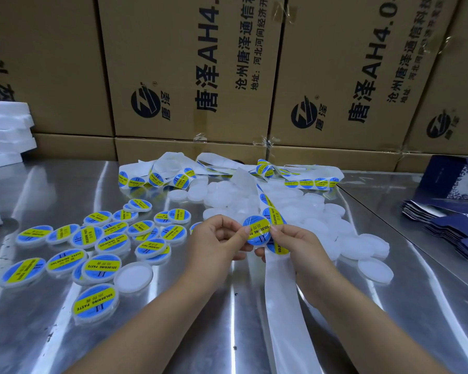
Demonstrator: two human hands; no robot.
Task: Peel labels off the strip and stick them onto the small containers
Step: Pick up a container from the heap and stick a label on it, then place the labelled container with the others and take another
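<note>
A small round white container bearing a blue and yellow label is held above the steel table. My left hand grips its left side, thumb on the label. My right hand pinches its right edge, with the label strip running under that hand, down toward me and up to the far pile. Several labelled containers lie to the left. A heap of unlabelled white containers sits behind and right of my hands.
Tangled label strip and empty backing lie at the table's back. Cardboard boxes wall off the far side. White foam pieces stack at far left. Dark blue folded cartons lie at right. One bare container lies apart.
</note>
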